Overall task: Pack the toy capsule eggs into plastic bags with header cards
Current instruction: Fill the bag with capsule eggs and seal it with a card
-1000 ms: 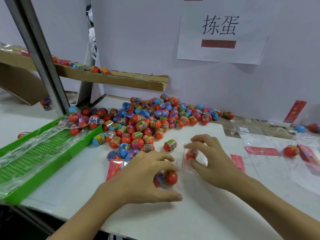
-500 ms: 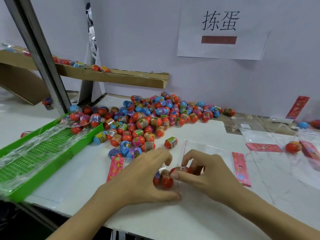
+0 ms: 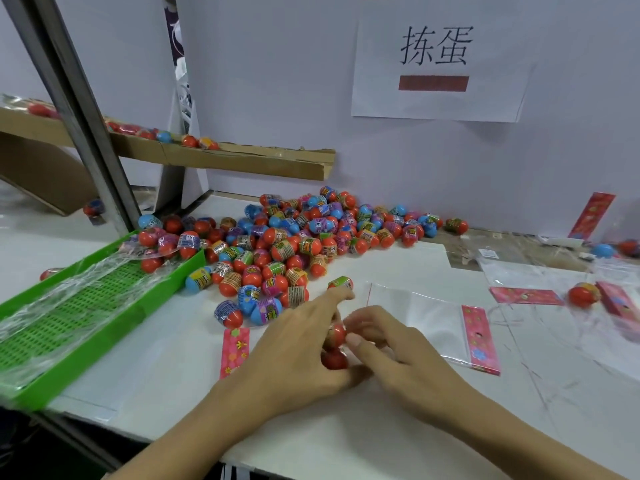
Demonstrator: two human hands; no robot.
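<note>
Head view: the left hand (image 3: pixel 294 355) curls its fingers (image 3: pixel 341 295) round a cluster of eggs (image 3: pixel 335 358) on the bench (image 3: pixel 363 427). The right hand (image 3: pixel 398 344) pinches one egg (image 3: pixel 336 335) at the cluster's 12 o'clock. The bag (image 3: pixel 426 320), with its header card (image 3: pixel 479 337), lies flat at the hands' 2 o'clock. The pile (image 3: pixel 304 237) sits at 11 o'clock. Judged step: gather the count. Keep the cluster cupped against rolling, then feed the eggs through the bag mouth singly.
</note>
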